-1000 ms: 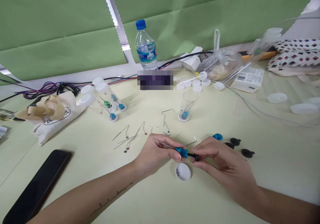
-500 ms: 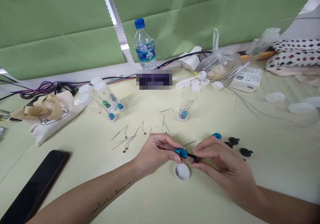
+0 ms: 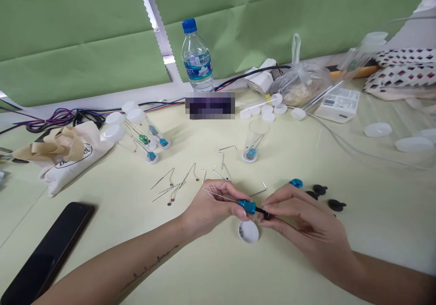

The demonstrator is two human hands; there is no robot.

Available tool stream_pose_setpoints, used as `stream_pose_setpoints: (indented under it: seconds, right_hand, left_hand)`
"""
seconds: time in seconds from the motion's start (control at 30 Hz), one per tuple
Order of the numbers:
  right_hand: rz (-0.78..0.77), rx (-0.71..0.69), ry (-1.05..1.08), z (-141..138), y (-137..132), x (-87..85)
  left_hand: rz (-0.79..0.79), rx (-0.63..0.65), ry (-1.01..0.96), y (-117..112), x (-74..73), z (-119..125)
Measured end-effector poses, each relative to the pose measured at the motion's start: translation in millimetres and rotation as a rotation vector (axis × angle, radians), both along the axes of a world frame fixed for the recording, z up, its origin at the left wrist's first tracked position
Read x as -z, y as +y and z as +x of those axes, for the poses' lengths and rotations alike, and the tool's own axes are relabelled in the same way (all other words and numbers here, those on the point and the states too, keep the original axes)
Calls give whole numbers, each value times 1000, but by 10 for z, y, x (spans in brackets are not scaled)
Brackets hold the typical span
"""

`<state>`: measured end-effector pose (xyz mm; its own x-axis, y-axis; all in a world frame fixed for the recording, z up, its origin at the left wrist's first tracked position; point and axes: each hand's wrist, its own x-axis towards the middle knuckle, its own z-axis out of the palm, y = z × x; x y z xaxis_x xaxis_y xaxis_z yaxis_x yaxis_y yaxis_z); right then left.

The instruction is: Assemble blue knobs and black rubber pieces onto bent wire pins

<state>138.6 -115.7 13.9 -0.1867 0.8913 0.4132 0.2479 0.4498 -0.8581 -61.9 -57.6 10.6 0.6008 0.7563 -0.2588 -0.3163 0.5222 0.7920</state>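
Observation:
My left hand (image 3: 213, 207) pinches a thin bent metal wire with a blue plug (image 3: 247, 206) threaded on it. My right hand (image 3: 301, 225) pinches a small black cap (image 3: 266, 214) at the wire's right end, touching the blue plug's tip. Both hands hover just above a white cap (image 3: 249, 232) lying open side up on the table. Several loose bent wires (image 3: 180, 184) lie just beyond my left hand. A second blue plug (image 3: 296, 183) and three black caps (image 3: 323, 196) lie beyond my right hand.
An upright clear tube (image 3: 254, 141) holds a blue piece. Capped tubes (image 3: 143, 132) lie at the left by a cloth bag (image 3: 64, 153). A black phone (image 3: 46, 250) lies front left. A water bottle (image 3: 196, 57), cables, white caps (image 3: 265, 112) and a plastic bag (image 3: 299, 85) line the back.
Both hands keep their grip on the wire and cap with almost no movement. The view has shifted slightly.

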Motion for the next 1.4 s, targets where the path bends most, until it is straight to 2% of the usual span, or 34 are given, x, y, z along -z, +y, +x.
stream_pose_setpoints:
  seconds: [0.2,0.4,0.97,1.4]
  right_hand:
    - [23,0,-22,-3,-1,-6]
    - [-16,-3,-37,11,-24,6]
    - [12,-25,-65,2,-5,7]
    - [111,33,-67,-19,-6,-34]
  left_hand:
    - [-4,2,-5,-6,-28,7]
    - [11,18,-34,-1,-25,3]
    - [-5,-3,13,-8,-23,3]
    - [16,41,-66,-1,31,-14]
